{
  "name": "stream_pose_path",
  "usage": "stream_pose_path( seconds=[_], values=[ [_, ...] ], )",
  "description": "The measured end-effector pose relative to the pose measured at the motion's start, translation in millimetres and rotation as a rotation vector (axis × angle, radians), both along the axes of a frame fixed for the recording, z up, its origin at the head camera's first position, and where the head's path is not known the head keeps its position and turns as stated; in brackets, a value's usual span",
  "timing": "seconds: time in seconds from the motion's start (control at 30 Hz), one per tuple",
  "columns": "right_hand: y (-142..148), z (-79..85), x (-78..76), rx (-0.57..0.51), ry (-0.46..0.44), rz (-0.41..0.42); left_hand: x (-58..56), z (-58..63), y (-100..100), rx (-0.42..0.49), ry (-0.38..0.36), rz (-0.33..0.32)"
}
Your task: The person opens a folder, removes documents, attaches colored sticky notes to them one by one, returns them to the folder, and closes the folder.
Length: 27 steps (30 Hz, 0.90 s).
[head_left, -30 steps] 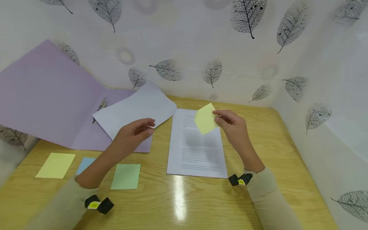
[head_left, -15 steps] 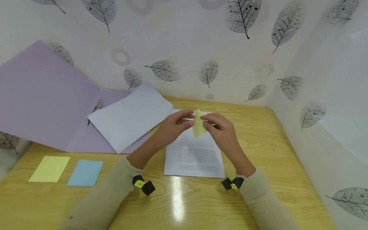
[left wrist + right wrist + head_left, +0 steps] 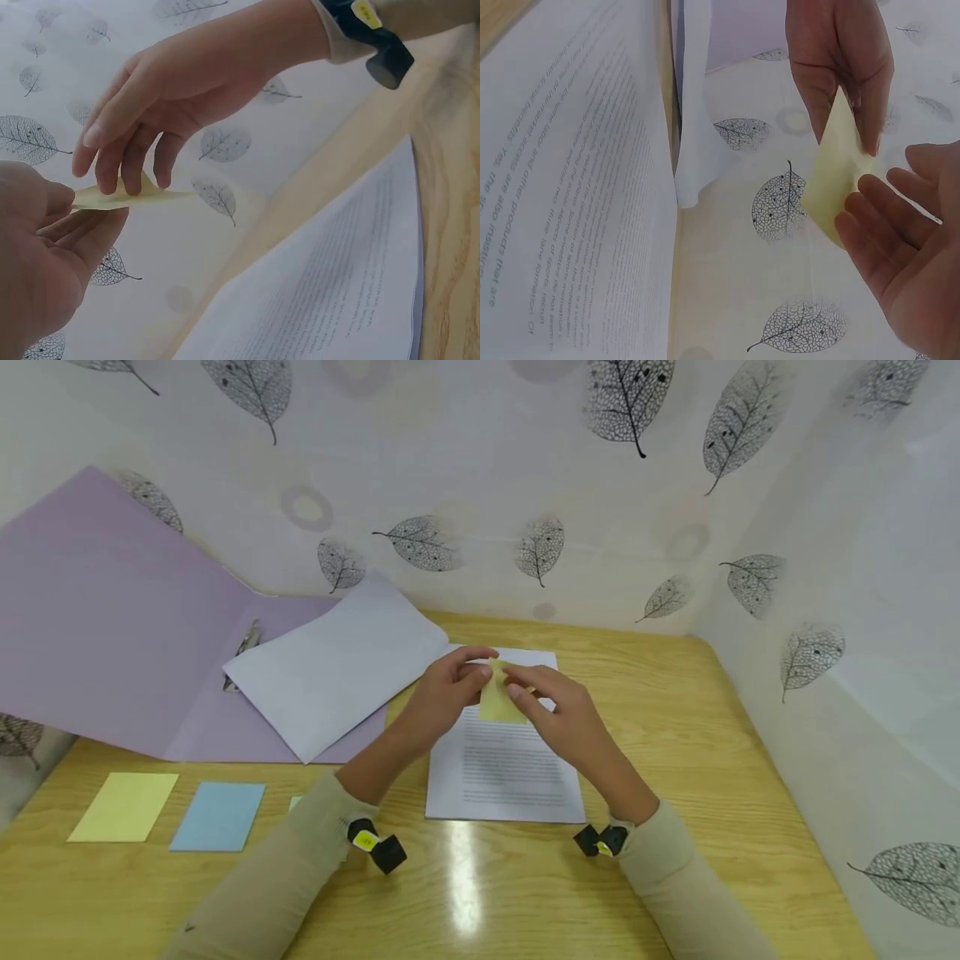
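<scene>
A small yellow sticky note (image 3: 497, 706) is held up above a stack of printed pages (image 3: 510, 777). My left hand (image 3: 438, 697) pinches its edge between thumb and fingers, as the left wrist view also shows at the note's end (image 3: 94, 199). The fingers of my right hand (image 3: 558, 710) lie against the note's other side, loosely bent. In the right wrist view, the right hand (image 3: 915, 240) has its fingertips at the note (image 3: 836, 172) and its thumb stands apart from it. Part of the note is hidden behind the fingers.
To the left, a purple folder (image 3: 127, 627) leans open, with a metal clip (image 3: 243, 652) and white sheets (image 3: 337, 668) across it. Yellow (image 3: 123, 807) and blue (image 3: 217, 817) sticky notes lie at front left; a green one (image 3: 296, 802) is mostly under the left sleeve. A leaf-patterned wall (image 3: 450, 460) stands behind.
My left hand has come in from the left and taken the note's edge. The note, first held by the right hand alone, has shifted left and turned; the right hand's pinch has loosened.
</scene>
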State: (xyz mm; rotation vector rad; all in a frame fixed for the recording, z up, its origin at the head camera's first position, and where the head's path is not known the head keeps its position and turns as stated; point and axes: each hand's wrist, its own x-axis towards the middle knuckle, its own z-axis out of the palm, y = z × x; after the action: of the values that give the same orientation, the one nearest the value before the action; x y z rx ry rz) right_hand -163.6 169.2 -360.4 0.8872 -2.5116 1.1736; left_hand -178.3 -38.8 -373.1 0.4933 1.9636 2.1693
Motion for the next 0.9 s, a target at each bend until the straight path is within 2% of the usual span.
stream_pose_path(
  seconds=[0.23, 0.3, 0.37, 0.5, 0.73, 0.9],
  values=[
    [8, 4.8, -5.3, 0.016, 0.106, -0.133, -2.2, -2.1, 0, -0.019, -0.025, 0.012],
    [10, 4.8, -6.7, 0.017, 0.101, -0.167, -2.1, -1.7, 0, -0.034, -0.035, 0.018],
    [12, 5.6, -7.0, 0.013, 0.057, -0.191, -2.5, -2.3, 0, -0.045, -0.045, 0.018],
    [16, 8.3, -6.3, 0.002, -0.112, -0.212, -2.0, -4.7, 1, -0.056, -0.081, 0.009],
    [25, 2.1, -5.1, -0.012, -0.41, -0.148, 0.6, -17.1, 0, -0.054, -0.161, -0.006],
    [29, -6.9, -7.1, -0.017, -0.53, -0.12, 2.7, -28.9, -2, -0.131, -0.189, -0.012]
  ],
)
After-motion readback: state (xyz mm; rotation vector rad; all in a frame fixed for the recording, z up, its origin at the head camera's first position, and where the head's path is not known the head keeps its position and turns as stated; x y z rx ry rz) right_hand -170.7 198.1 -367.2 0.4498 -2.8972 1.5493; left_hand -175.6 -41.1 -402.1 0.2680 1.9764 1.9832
